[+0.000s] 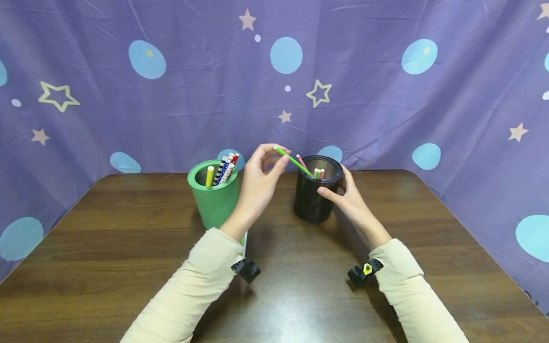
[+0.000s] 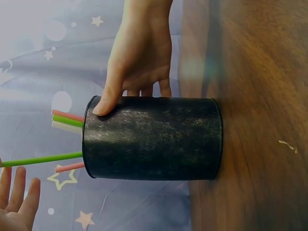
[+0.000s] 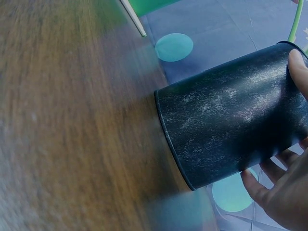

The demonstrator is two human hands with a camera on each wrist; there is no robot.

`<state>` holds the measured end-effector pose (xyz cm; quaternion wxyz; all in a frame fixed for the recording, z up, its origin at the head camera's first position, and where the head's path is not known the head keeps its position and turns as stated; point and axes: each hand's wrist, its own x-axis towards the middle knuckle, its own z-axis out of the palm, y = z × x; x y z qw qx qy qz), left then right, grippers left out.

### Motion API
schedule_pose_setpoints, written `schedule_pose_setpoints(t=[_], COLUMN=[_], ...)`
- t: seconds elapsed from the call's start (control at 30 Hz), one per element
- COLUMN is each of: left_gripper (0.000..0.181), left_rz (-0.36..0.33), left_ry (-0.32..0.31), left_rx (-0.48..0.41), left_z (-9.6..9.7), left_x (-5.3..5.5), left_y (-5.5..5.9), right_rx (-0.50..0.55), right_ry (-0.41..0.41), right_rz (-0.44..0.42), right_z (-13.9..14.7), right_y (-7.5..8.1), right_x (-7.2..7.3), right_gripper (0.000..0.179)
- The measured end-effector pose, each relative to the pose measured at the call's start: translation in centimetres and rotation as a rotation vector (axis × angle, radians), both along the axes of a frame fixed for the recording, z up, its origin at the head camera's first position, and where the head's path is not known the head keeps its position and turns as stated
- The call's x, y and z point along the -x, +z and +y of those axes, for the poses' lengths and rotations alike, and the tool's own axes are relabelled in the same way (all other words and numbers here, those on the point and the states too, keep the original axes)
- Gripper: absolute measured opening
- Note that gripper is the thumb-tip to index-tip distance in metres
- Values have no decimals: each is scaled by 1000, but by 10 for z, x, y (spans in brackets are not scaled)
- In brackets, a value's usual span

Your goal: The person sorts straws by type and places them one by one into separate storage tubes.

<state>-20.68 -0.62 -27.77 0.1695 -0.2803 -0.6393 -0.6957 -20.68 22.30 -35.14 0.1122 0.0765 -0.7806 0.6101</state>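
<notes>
My left hand (image 1: 259, 183) pinches the upper end of a thin green stick (image 1: 293, 162) between thumb and fingers. The stick slants down, its lower end inside the mouth of a black cylindrical holder (image 1: 315, 202). My right hand (image 1: 353, 200) grips that holder from the right, thumb on the near side below the rim and fingers round the far side. Pink, green and white sticks (image 2: 67, 120) poke out of the holder in the left wrist view. In the right wrist view the black holder (image 3: 231, 115) stands with its base at the wooden table.
Left of the black holder stands a green cylindrical holder (image 1: 214, 202) with several thicker patterned sticks (image 1: 224, 170) and a yellow one (image 1: 209, 176). A narrow white-and-green strip (image 1: 245, 240) shows beside my left wrist. A purple patterned curtain (image 1: 364, 95) hangs behind the wooden table (image 1: 300, 286).
</notes>
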Motion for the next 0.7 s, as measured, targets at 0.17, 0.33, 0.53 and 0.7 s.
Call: schedule_pose_setpoints(t=[0.17,0.33,0.53,0.7], left_gripper=[18,23,24,23], left_rz=[-5,0,7,-4], left_ry=[5,15,5,-20], left_rx=[89,243,340,399], left_z=[-3,-6,-13,-20], left_x=[1,4,3,-1], left_y=[-1,-3,-5,-12], right_rx=[2,12,-3,-1], right_ry=[0,0,-1,1], right_rz=[4,1,-5,6], right_z=[0,0,0,0], right_y=[0,1,1,0], right_x=[0,-1,-1,-1], right_gripper=[86,85,86,86])
